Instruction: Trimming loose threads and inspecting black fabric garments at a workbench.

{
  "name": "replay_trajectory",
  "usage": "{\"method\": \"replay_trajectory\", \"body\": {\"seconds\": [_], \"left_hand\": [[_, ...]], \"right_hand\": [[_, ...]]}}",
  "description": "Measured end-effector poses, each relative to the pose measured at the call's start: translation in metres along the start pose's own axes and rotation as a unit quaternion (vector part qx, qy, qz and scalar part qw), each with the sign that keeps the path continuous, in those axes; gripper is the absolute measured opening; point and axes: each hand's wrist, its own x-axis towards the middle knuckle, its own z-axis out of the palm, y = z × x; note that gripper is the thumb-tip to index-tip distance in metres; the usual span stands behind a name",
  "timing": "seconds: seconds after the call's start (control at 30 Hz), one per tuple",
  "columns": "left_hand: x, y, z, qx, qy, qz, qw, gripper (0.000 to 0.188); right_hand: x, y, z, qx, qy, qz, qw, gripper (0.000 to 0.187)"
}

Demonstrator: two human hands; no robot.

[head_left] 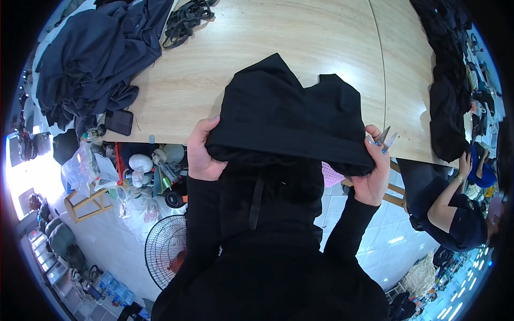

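A black cloth garment (pixel 292 109) is stretched between my two hands over the table's near edge. Its far part, with a notched outline, lies on the wooden tabletop. My left hand (pixel 203 152) grips the near left corner, thumb on top and fingers hidden beneath the cloth. At the near right corner, my right hand (pixel 375 174) is closed on the cloth. Small thread snips (pixel 386 139) are also tucked in the right hand, their pointed blades sticking out away from the fabric.
A dark clothing heap (pixel 99 61) covers the table's left, with black straps (pixel 187 21) and a phone (pixel 119 122) nearby. Black garments (pixel 450 80) line the right edge, where a co-worker (pixel 455 216) sits. A fan (pixel 165 251) and a wooden stool (pixel 88 203) stand lower left.
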Motion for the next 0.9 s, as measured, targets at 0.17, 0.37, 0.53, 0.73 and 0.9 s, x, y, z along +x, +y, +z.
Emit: {"method": "replay_trajectory", "body": {"seconds": [0.17,0.37,0.53,0.73,0.9], "left_hand": [[-0.009,-0.006,0.009,0.038,0.026,0.106,0.993,0.023],[-0.007,-0.006,0.000,0.036,0.030,0.143,0.989,0.017],[-0.010,-0.008,0.009,0.066,0.068,0.163,0.982,0.019],[-0.007,-0.007,0.006,0.058,0.057,0.153,0.985,0.016],[-0.007,-0.012,0.008,0.078,0.097,0.160,0.979,0.014]], "right_hand": [[0.000,0.006,-0.004,-0.034,0.022,-0.049,0.998,0.030],[-0.006,0.002,0.009,-0.079,0.033,-0.091,0.992,0.027],[-0.008,0.000,0.008,-0.097,0.013,-0.125,0.987,0.024],[-0.012,0.002,0.027,-0.141,0.041,-0.141,0.979,0.023],[-0.010,0.002,0.016,-0.140,0.027,-0.134,0.981,0.020]]}}
